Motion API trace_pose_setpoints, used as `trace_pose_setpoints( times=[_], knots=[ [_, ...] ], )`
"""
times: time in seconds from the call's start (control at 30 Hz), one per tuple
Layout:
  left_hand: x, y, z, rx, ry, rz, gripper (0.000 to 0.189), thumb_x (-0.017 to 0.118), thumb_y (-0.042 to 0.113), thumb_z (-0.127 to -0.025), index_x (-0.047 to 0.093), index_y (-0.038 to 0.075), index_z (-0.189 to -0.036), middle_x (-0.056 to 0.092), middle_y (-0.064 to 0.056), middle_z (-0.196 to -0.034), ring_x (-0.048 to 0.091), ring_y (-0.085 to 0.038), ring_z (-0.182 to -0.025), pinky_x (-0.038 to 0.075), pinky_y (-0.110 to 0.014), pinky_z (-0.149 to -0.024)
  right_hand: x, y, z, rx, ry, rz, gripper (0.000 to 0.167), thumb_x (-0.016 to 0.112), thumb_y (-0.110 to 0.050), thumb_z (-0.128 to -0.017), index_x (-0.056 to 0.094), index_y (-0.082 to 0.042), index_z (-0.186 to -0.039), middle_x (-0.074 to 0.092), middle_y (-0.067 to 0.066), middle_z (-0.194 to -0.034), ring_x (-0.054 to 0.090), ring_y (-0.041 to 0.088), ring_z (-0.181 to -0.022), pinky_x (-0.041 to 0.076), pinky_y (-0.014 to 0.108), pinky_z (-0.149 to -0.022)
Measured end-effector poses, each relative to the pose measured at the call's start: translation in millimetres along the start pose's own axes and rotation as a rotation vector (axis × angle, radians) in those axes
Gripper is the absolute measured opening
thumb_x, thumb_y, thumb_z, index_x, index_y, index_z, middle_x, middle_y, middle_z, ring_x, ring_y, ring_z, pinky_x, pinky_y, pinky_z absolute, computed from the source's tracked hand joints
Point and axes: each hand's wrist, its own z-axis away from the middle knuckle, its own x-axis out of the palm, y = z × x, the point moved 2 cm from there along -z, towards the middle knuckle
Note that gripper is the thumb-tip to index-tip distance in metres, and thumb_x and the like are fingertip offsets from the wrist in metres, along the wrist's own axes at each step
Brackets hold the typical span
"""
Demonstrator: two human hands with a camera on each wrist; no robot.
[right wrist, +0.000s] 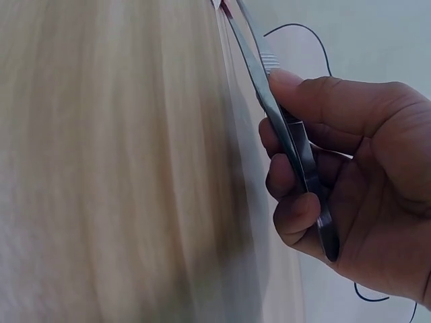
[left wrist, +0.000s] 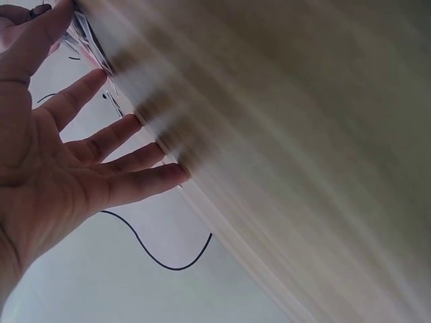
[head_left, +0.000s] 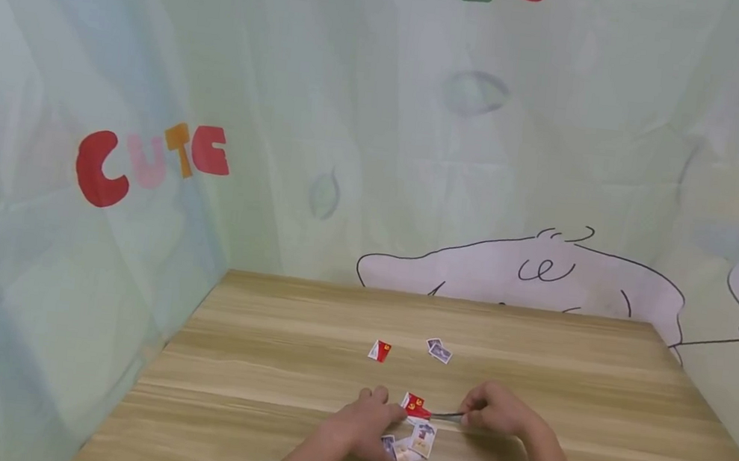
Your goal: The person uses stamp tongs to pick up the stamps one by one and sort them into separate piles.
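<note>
My right hand (head_left: pixel 499 408) grips a pair of metal tweezers (right wrist: pixel 273 111), its thumb and curled fingers around the legs. The tweezers' tips reach the red-and-white stamps (head_left: pixel 415 406) at the top of a small cluster; whether they pinch one cannot be made out. Below these lie several pale picture stamps (head_left: pixel 423 440), partly overlapping. My left hand (head_left: pixel 370 427) is spread at the cluster's left side, with its fingertips (left wrist: pixel 176 173) on the table. Its thumb and index finger are beside the stamps, and part of the cluster is hidden by the hand.
Farther back on the wooden table (head_left: pixel 276 348) lie a single red-and-white stamp (head_left: pixel 380 351) and a pair of overlapping grey-purple stamps (head_left: pixel 440 351). A printed cloth backdrop (head_left: pixel 351 146) hangs behind and at both sides of the table.
</note>
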Motion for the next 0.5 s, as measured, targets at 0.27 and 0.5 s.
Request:
trace_pose_setpoints(
  times=[0.27, 0.5],
  knots=[
    [-1.6, 1.1, 0.8, 0.010, 0.009, -0.013, 0.073, 0.083, 0.036, -0.055, 0.060, 0.021, -0.123, 0.043, 0.002, -0.097, 0.040, -0.015, -0.087, 0.043, -0.028, -0.067, 1.0, -0.4, -2.3, -0.020, 0.010, 0.015, 0.004, 0.067, -0.003, -0.076, 0.068, -0.006, -0.078, 0.060, -0.002, -0.068, 0.048, 0.011, -0.060, 0.040, 0.027, -0.055],
    [-0.3, 0.3, 1.2, 0.013, 0.014, -0.006, 0.073, 0.083, 0.035, -0.055, 0.060, 0.020, -0.122, 0.043, 0.002, -0.095, 0.040, -0.015, -0.086, 0.043, -0.027, -0.067, 2.3, -0.6, -2.6, -0.028, 0.021, 0.025, 0.002, 0.065, -0.003, -0.077, 0.068, -0.004, -0.077, 0.059, -0.003, -0.067, 0.047, 0.009, -0.059, 0.039, 0.025, -0.054]
  ],
)
